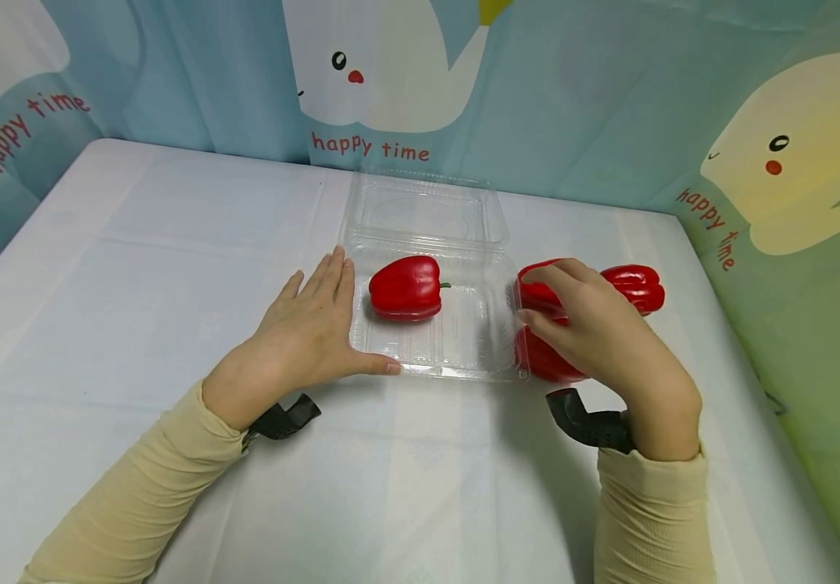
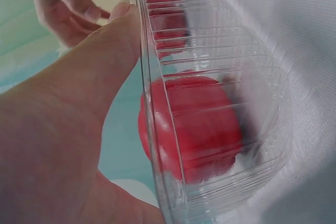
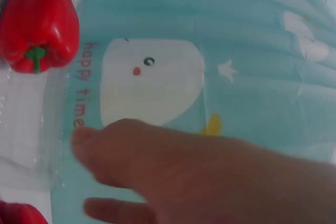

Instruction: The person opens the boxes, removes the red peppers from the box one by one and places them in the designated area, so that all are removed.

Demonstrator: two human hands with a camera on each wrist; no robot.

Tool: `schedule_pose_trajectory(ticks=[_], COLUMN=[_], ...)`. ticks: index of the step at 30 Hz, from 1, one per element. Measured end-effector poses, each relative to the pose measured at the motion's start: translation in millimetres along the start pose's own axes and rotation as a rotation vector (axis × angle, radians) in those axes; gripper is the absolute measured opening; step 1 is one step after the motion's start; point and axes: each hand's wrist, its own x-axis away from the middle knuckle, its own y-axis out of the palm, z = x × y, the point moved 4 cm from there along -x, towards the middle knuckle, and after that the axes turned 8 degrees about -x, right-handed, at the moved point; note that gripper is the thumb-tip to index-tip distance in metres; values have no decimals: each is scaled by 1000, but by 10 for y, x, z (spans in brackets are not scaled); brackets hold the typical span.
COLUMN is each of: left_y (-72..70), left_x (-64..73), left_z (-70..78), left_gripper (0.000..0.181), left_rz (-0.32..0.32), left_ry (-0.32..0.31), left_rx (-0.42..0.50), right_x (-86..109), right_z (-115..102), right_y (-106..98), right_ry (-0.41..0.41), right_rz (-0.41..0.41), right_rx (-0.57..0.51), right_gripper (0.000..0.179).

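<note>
A clear plastic clamshell container (image 1: 488, 345) lies on the table with its lid (image 1: 427, 207) folded back. Inside, toward the left, one red bell pepper (image 1: 405, 289) rests on its side, its green stem pointing right. My left hand (image 1: 303, 337) rests along the container's left rim, fingers straight, thumb on the front edge. My right hand (image 1: 602, 324) hovers by the right rim, thumb and fingers spread with nothing visible between them. Below and around it are red peppers (image 1: 551, 357), partly hidden by the hand. In the right wrist view the fingers (image 3: 110, 153) are apart from the boxed pepper (image 3: 39, 24).
Another red pepper (image 1: 639, 288) lies right of my right hand. A white cloth covers the table (image 1: 405, 487). Printed curtains (image 1: 573, 105) hang behind the table and along its right side. Black curved mounts (image 1: 588, 422) stick out from both wrists.
</note>
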Motion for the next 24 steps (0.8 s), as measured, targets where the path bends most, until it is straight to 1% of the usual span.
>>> schedule_pose_trajectory(ticks=[4, 10, 14, 18, 24], left_y=[2, 2, 1, 0, -1], left_x=[-1, -1, -1, -4, -10], left_z=[1, 0, 2, -1, -5], left_gripper=[134, 134, 134, 134, 134], left_rz=[-4, 2, 4, 4, 4], left_ry=[0, 3, 3, 3, 4], left_rx=[-3, -5, -12, -11, -7], right_x=[-53, -138, -187, -236, -319], right_z=[-91, -195, -257, -322, -392], right_y=[48, 157, 252, 359, 526], right_ry=[-70, -124, -179, -215, -252], right_rz=[52, 87, 114, 115, 82], right_rx=[-7, 1, 3, 14, 19], right_gripper=[30, 35, 37, 38, 47])
